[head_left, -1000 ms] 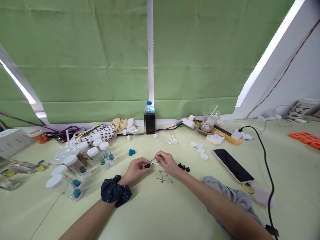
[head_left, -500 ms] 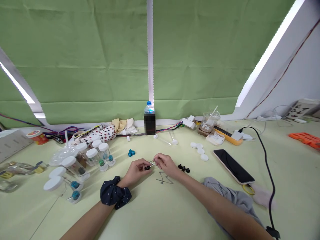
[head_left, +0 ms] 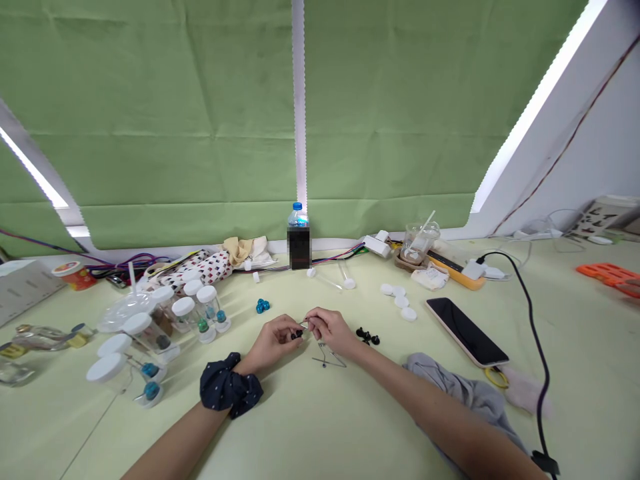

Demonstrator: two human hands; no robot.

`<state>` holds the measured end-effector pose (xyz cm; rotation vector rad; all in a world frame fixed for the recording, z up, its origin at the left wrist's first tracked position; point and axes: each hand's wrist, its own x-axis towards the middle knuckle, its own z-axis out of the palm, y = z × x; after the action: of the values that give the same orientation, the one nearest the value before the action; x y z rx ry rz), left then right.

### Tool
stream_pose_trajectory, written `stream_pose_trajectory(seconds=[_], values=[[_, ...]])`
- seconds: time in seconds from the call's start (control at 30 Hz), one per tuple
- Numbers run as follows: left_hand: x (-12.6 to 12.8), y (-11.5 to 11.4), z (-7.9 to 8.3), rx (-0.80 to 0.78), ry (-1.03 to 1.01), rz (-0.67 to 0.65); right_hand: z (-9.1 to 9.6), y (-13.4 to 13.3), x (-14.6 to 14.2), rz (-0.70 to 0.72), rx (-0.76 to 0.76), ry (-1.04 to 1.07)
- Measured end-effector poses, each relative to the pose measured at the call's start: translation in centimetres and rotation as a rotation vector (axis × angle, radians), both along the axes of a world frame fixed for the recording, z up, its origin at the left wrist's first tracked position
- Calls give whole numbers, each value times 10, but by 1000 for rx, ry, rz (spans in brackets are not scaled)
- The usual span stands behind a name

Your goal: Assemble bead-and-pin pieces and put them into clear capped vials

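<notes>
Near the middle of the table my left hand (head_left: 274, 339) is closed, its fingertips gripping a small black knob-like piece (head_left: 297, 334). Just right of it, my right hand (head_left: 334, 331) pinches a thin metal wire piece (head_left: 303, 325) that reaches over to the left fingertips. Whether wire and black piece are joined is too small to tell. Below the right hand lies a bent metal wire frame (head_left: 334, 360), partly covered by that hand. Several loose black pieces (head_left: 367, 336) sit beside my right wrist. A small cluster of teal balls (head_left: 263, 305) rests beyond my left hand.
Clear jars with white lids (head_left: 184, 307) stand at left, some with teal or green balls inside. White discs (head_left: 401, 302), a phone (head_left: 467, 332) and a grey cloth (head_left: 450, 387) lie at right. A bottle (head_left: 299, 217) stands at the back. A black cable (head_left: 535, 333) runs along the right.
Both hands shift only slightly. The fingertips of my right hand have moved a little left and up, and the wire between the hands sits at a different angle.
</notes>
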<state>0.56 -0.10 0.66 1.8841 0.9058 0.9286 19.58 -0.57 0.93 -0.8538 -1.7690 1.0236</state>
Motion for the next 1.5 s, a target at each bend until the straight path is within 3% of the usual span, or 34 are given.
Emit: stream_pose_trajectory(seconds=[0.23,0.43,0.57,0.67,0.8,0.9,1.1,1.3,1.5], values=[[-2,-2,3,-225,-63,-145,5,0,2,32,20,-2],[-3,-3,3,-251,-34,-269,12,-4,3,40,186,-94],[-4,-1,1,-241,-41,-247,15,-7,3,62,272,-108],[-3,0,2,-248,-104,-238,17,-7,2,62,231,-56],[-2,1,2,-279,-255,-155,16,0,6,-76,151,-32],[-3,3,2,-312,-321,-43,15,9,17,-160,120,-225],[-4,6,2,-301,-373,129,19,21,45,154,-49,-690],[-2,8,2,-310,-378,175,22,18,45,187,-21,-829],[-3,7,0,-306,-357,177,28,4,30,79,118,-1109]])
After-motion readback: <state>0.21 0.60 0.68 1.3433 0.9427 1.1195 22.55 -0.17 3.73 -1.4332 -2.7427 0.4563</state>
